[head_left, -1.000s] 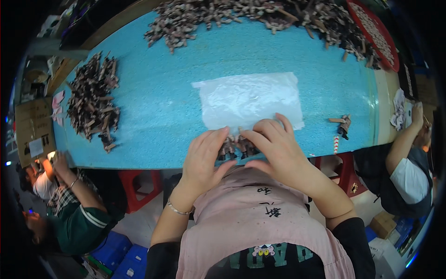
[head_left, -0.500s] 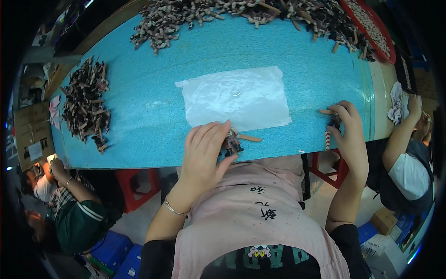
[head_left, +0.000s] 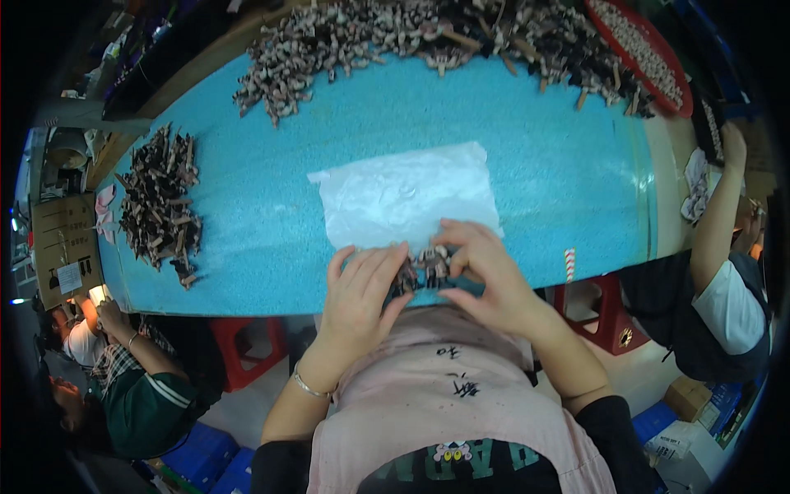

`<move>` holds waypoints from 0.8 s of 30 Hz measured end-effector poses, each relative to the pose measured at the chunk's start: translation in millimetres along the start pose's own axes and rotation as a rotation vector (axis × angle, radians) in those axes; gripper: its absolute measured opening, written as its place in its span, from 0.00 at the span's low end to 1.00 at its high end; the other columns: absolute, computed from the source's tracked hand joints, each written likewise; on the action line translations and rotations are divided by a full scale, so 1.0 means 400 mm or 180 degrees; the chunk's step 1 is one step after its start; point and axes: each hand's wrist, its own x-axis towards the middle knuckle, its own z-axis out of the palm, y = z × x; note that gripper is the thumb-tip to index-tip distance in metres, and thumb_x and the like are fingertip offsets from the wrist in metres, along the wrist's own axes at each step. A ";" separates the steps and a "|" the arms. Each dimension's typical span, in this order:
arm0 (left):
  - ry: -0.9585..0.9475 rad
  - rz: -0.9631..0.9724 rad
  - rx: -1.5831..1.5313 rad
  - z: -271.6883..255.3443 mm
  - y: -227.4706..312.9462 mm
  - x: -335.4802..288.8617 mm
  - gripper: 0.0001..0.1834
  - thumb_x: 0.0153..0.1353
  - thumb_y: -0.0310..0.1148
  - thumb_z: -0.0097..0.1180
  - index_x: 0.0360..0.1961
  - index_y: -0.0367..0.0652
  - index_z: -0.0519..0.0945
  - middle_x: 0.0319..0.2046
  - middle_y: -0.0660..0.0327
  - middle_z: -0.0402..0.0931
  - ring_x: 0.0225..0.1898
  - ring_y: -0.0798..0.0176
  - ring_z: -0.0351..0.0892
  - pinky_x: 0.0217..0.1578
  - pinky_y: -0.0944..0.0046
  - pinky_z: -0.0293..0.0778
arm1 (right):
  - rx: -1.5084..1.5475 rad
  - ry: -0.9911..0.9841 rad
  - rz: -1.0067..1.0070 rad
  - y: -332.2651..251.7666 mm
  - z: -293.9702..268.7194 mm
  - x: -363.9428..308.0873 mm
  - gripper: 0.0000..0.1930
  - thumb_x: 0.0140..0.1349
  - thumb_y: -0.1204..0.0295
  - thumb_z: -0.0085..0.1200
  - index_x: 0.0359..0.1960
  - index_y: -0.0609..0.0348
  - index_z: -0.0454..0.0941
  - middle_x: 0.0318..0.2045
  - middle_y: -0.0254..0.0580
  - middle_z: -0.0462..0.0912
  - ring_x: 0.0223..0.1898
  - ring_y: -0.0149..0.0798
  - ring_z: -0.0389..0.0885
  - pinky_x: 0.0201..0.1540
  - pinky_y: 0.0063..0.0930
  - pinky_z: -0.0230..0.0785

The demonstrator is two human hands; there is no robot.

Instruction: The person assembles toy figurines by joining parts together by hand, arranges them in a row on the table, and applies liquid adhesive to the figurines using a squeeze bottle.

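Note:
Both hands are together near the front edge of the blue table. My left hand (head_left: 360,290) is closed round a small dark toy figure (head_left: 405,278), partly hidden by its fingers. My right hand (head_left: 490,276) pinches a second small figure (head_left: 434,265), with a pale top and dark lower part, from its right side. The two figures are side by side; whether they touch I cannot tell. Just beyond the fingers lies a wrinkled translucent sheet (head_left: 407,191).
Similar figures form a pile (head_left: 160,202) at the left and a long heap (head_left: 354,49) along the far side. A red tray (head_left: 687,99) of small pale pieces stands far right. A red-and-white striped strip (head_left: 569,265) lies near the front edge. Co-workers sit on both sides.
My right hand has moved left from the table's right side, bringing a small figure beside the one in my left hand. My left hand has barely moved.

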 end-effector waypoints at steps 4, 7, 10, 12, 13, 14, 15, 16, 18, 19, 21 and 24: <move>0.0051 0.0053 -0.0170 -0.002 -0.010 -0.016 0.35 0.47 0.34 0.66 0.58 0.37 0.69 0.51 0.51 0.72 0.52 0.48 0.71 0.57 0.48 0.59 | -0.0181 -0.0081 -0.0090 -0.013 -0.033 -0.014 0.16 0.48 0.76 0.65 0.36 0.56 0.71 0.55 0.49 0.71 0.63 0.56 0.64 0.64 0.47 0.55; 0.0263 0.0056 -0.0222 -0.014 -0.029 -0.045 0.31 0.53 0.36 0.62 0.57 0.36 0.71 0.55 0.47 0.68 0.54 0.44 0.68 0.56 0.49 0.62 | -0.0248 0.0014 -0.0070 -0.028 -0.108 0.004 0.15 0.50 0.75 0.63 0.40 0.56 0.74 0.55 0.52 0.71 0.60 0.57 0.67 0.62 0.43 0.59; 0.0948 -0.0256 -0.0048 -0.010 -0.084 -0.073 0.25 0.54 0.29 0.58 0.54 0.37 0.72 0.55 0.47 0.69 0.53 0.45 0.69 0.53 0.50 0.64 | -0.1262 0.0623 -0.0011 -0.048 -0.198 0.092 0.13 0.50 0.79 0.60 0.39 0.59 0.74 0.53 0.53 0.73 0.57 0.56 0.70 0.58 0.41 0.64; 0.1460 -0.0715 0.0151 -0.006 -0.117 -0.097 0.20 0.57 0.26 0.53 0.52 0.36 0.73 0.54 0.45 0.69 0.53 0.44 0.69 0.53 0.51 0.65 | -0.1626 0.0816 -0.0413 -0.047 -0.237 0.200 0.14 0.50 0.82 0.58 0.39 0.60 0.74 0.51 0.51 0.74 0.56 0.55 0.71 0.56 0.42 0.66; 0.1482 -0.0736 0.0157 -0.001 -0.120 -0.100 0.20 0.57 0.26 0.53 0.52 0.36 0.73 0.54 0.45 0.69 0.53 0.44 0.69 0.53 0.51 0.65 | -0.1707 0.0888 -0.0636 -0.044 -0.246 0.261 0.14 0.50 0.83 0.58 0.40 0.60 0.74 0.51 0.50 0.74 0.56 0.55 0.71 0.55 0.43 0.66; 0.1602 -0.0782 0.0112 0.001 -0.120 -0.097 0.19 0.57 0.25 0.53 0.51 0.36 0.74 0.53 0.46 0.70 0.52 0.44 0.70 0.53 0.51 0.65 | -0.1773 0.0882 -0.0800 -0.036 -0.246 0.327 0.14 0.50 0.83 0.58 0.40 0.60 0.74 0.50 0.49 0.74 0.55 0.53 0.71 0.56 0.44 0.65; 0.1723 -0.0816 0.0054 0.005 -0.119 -0.092 0.18 0.57 0.25 0.53 0.49 0.35 0.74 0.51 0.46 0.71 0.52 0.44 0.70 0.52 0.51 0.66 | -0.1851 0.0883 -0.0959 -0.021 -0.248 0.384 0.15 0.50 0.82 0.58 0.40 0.60 0.75 0.49 0.49 0.75 0.55 0.52 0.72 0.57 0.44 0.64; 0.1742 -0.0834 0.0068 0.009 -0.117 -0.086 0.18 0.57 0.25 0.53 0.49 0.35 0.74 0.51 0.46 0.71 0.52 0.44 0.70 0.52 0.51 0.66 | -0.1842 0.0866 -0.0982 0.007 -0.248 0.430 0.15 0.50 0.82 0.58 0.40 0.60 0.75 0.49 0.49 0.75 0.55 0.52 0.72 0.57 0.44 0.64; 0.1495 -0.0543 0.0254 0.014 -0.108 -0.068 0.15 0.56 0.24 0.53 0.46 0.36 0.75 0.47 0.49 0.74 0.49 0.46 0.73 0.50 0.52 0.68 | -0.3057 0.0991 -0.0728 0.070 -0.246 0.496 0.15 0.51 0.82 0.57 0.42 0.56 0.76 0.48 0.44 0.76 0.52 0.51 0.73 0.54 0.41 0.64; 0.1505 -0.0565 0.0282 0.017 -0.105 -0.066 0.15 0.56 0.24 0.53 0.46 0.36 0.75 0.47 0.49 0.74 0.49 0.46 0.73 0.50 0.52 0.68 | -0.3033 0.0983 -0.0755 0.090 -0.248 0.517 0.15 0.51 0.82 0.57 0.42 0.56 0.76 0.48 0.44 0.76 0.52 0.51 0.73 0.54 0.41 0.64; 0.1649 -0.0613 0.0162 0.017 -0.105 -0.065 0.13 0.55 0.23 0.53 0.43 0.36 0.77 0.44 0.51 0.75 0.46 0.47 0.74 0.47 0.53 0.69 | -0.3488 0.0793 -0.0576 0.118 -0.264 0.538 0.16 0.51 0.81 0.57 0.43 0.55 0.77 0.44 0.41 0.77 0.48 0.48 0.74 0.50 0.42 0.64; 0.1583 -0.0528 0.0253 0.015 -0.105 -0.062 0.12 0.54 0.23 0.53 0.42 0.37 0.77 0.43 0.52 0.76 0.45 0.48 0.75 0.45 0.53 0.70 | -0.3202 0.0924 -0.0684 0.118 -0.274 0.524 0.17 0.50 0.81 0.56 0.43 0.56 0.77 0.40 0.42 0.80 0.44 0.49 0.75 0.48 0.44 0.65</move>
